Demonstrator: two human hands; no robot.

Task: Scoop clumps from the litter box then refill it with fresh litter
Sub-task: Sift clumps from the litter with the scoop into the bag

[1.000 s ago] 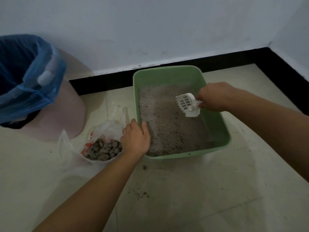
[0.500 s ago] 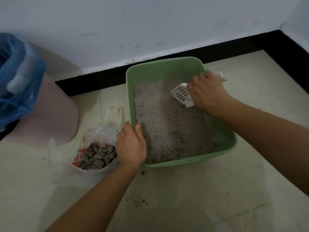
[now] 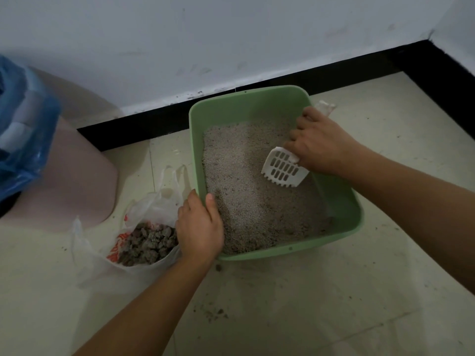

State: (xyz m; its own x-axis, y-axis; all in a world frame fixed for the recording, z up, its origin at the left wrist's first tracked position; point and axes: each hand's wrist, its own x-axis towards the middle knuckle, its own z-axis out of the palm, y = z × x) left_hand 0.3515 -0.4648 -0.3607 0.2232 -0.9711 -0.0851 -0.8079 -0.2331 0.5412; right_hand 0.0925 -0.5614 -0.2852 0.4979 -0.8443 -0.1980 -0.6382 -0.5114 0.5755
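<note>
A green litter box (image 3: 341, 229) sits on the tiled floor by the wall, holding grey-beige litter (image 3: 246, 191). My left hand (image 3: 200, 227) grips the box's near-left rim, thumb inside. My right hand (image 3: 318, 143) holds a white slotted scoop (image 3: 282, 170) by its handle, the toothed edge pointing down toward the litter on the right side of the box. To the left of the box lies a clear plastic bag (image 3: 97, 255) filled with dark clumps (image 3: 149, 242).
A pink bin (image 3: 66, 176) lined with a blue bag (image 3: 23, 140) stands at the left. A black skirting board (image 3: 159, 119) runs along the white wall behind the box. Litter crumbs (image 3: 213, 313) dot the floor in front.
My right hand swung the scoop from above the box's middle toward the right side and turned it so the teeth point down. My left hand stayed on the rim.
</note>
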